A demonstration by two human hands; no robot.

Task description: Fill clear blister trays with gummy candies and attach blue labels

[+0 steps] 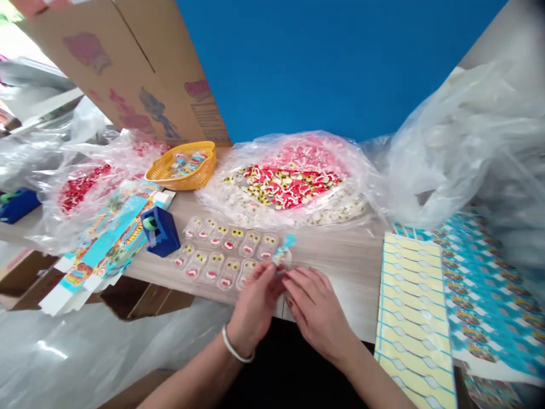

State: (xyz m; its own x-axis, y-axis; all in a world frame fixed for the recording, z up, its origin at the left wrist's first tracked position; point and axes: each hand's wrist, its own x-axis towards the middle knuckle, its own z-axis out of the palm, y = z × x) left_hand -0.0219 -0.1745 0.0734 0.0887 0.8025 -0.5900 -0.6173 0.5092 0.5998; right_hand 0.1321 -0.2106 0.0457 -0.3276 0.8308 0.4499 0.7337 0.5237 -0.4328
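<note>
My left hand, with a white band at the wrist, is closed on a small clear blister pack with a light blue printed label. The label sticks up past my fingertips, and the lower part of the pack is hidden. From the other side, my right hand presses its bent fingers against the same pack. Just beyond and left of my hands lie two rows of clear blister packs. They hold yellow-and-white eye shapes and red-and-white mouth shapes.
A big clear bag of loose eye and mouth pieces lies behind. A yellow basket holds several labelled packs. A blue tape dispenser stands beside flat printed boxes. Label sheets are on the right; a cardboard carton stands back left.
</note>
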